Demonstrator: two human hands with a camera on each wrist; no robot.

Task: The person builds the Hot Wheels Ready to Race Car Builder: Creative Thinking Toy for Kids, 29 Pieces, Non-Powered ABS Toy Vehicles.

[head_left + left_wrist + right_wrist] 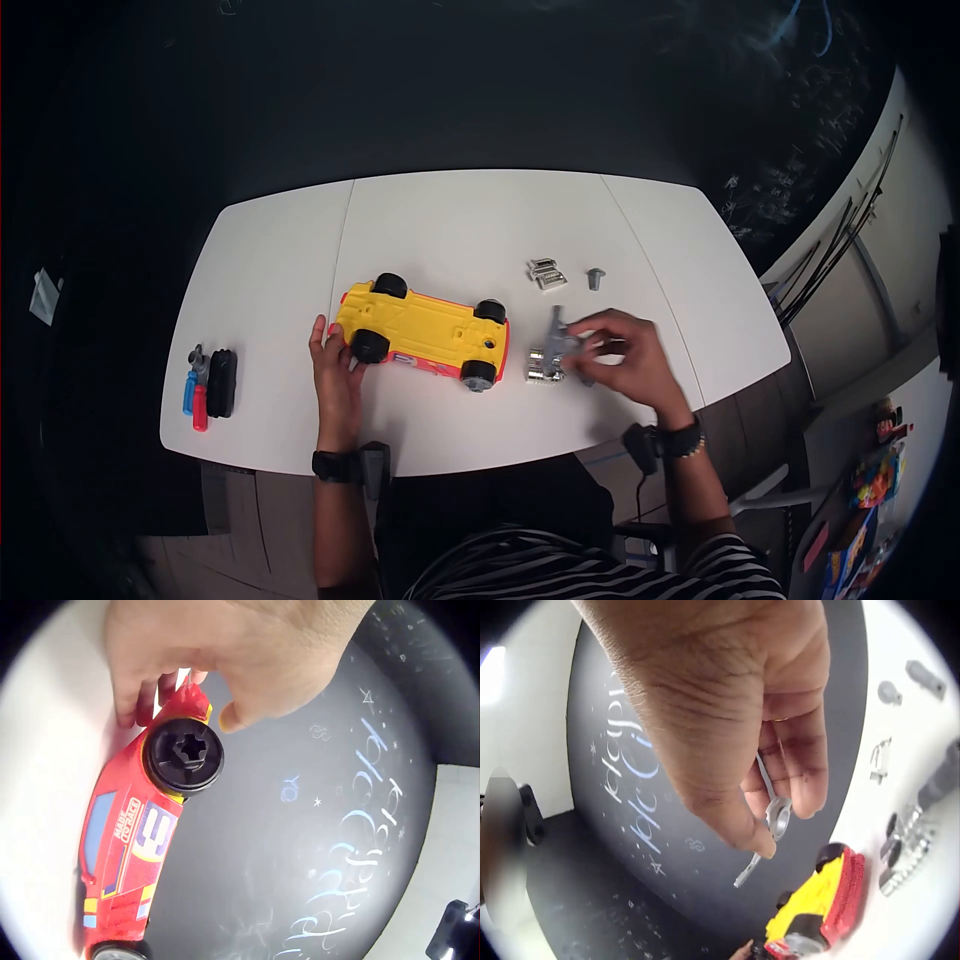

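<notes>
A red toy race car [425, 330] lies upside down on the white table, yellow underside and black wheels up. My left hand [338, 375] holds its left end; in the left wrist view the thumb and fingers [124, 712] lie on either side of that red end. Nearby, a black wheel [185, 755] shows a star-shaped hub. My right hand [625, 360] pinches a grey wrench-like piece [780, 817] with a ring and thin arms, between thumb and fingers. It is raised over a chrome engine-like part [540, 368], right of the car.
Behind the right hand are a silver ribbed part [547, 274] and a grey bolt [595, 279]. At the table's left end lie a red-handled tool [200, 408], a blue-handled tool [189, 392] and a black object [223, 383]. A dark chalkboard [480, 90] stands behind the table.
</notes>
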